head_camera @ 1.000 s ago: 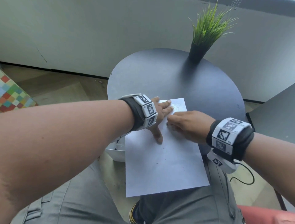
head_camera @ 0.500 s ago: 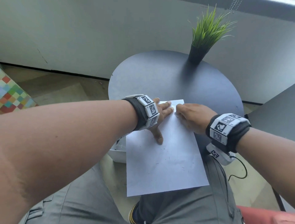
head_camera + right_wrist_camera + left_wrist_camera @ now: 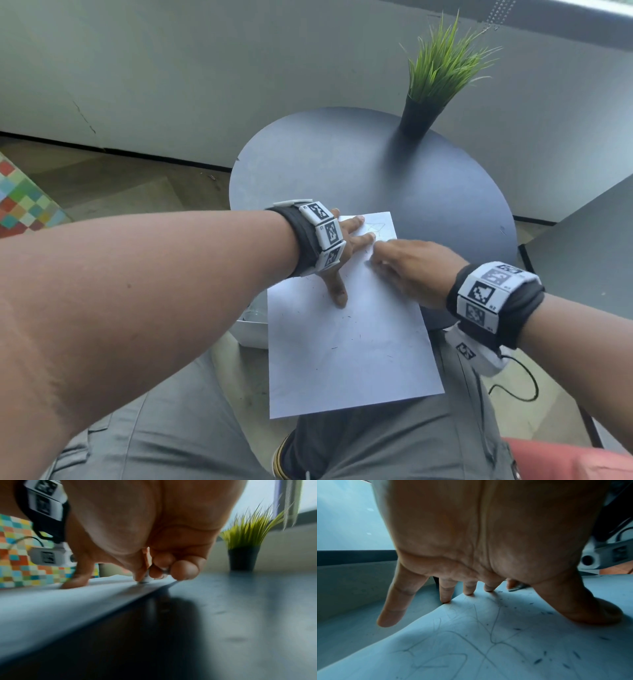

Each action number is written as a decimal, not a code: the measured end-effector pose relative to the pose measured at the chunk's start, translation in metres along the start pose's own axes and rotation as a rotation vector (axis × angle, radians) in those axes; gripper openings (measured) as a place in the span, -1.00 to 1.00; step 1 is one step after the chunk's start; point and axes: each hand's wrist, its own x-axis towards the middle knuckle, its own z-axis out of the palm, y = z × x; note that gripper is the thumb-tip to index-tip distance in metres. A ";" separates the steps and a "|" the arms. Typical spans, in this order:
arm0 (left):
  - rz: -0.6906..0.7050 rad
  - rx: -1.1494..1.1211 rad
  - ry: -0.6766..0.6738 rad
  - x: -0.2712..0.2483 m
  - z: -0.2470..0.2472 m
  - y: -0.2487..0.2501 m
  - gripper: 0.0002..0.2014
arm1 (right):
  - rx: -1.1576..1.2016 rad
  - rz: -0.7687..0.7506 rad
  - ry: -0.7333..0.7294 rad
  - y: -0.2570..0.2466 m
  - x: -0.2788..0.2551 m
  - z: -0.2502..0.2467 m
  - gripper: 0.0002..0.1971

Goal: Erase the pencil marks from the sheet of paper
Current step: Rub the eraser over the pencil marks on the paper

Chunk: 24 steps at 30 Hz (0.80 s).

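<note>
A white sheet of paper (image 3: pixel 349 342) lies on the round dark table (image 3: pixel 342 164), its near half hanging over the edge above my lap. Faint pencil marks (image 3: pixel 375 228) show near its far edge and also under my palm (image 3: pixel 471 646). My left hand (image 3: pixel 346 253) lies flat, fingers spread, and presses the sheet's far left part. Fingers of my right hand (image 3: pixel 407 265) pinch a small white eraser (image 3: pixel 147 579), whose tip touches the paper just right of the left hand. Dark crumbs (image 3: pixel 539 660) dot the sheet.
A potted green grass plant (image 3: pixel 435 75) stands at the table's far right. A second dark tabletop (image 3: pixel 589 246) sits to the right. A white round object (image 3: pixel 251 325) shows below the table's left edge. A grey wall runs behind.
My right hand has slid back and forth over the sheet's far part, out to the far edge and now back toward me. The left hand stays pressed in place.
</note>
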 end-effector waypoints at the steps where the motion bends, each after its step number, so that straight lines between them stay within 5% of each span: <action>1: 0.005 0.012 0.012 0.001 0.001 -0.001 0.31 | -0.009 0.038 0.042 0.007 0.002 -0.001 -0.79; 6: -0.004 0.059 -0.011 0.001 -0.004 0.003 0.27 | -0.032 -0.151 -0.027 -0.017 -0.009 0.016 -0.94; 10: -0.020 0.066 -0.017 0.003 -0.004 0.004 0.27 | -0.058 0.062 0.076 0.010 -0.006 0.005 -0.90; 14: -0.023 0.075 -0.026 0.003 -0.006 0.007 0.28 | -0.045 -0.127 -0.009 -0.014 -0.016 0.017 -0.94; 19: -0.001 0.118 0.020 0.004 -0.010 0.008 0.24 | -0.057 0.086 0.093 0.016 -0.011 0.006 -0.85; 24: -0.017 0.119 0.011 0.004 -0.009 0.009 0.28 | -0.041 -0.117 -0.021 -0.011 -0.020 0.016 -0.97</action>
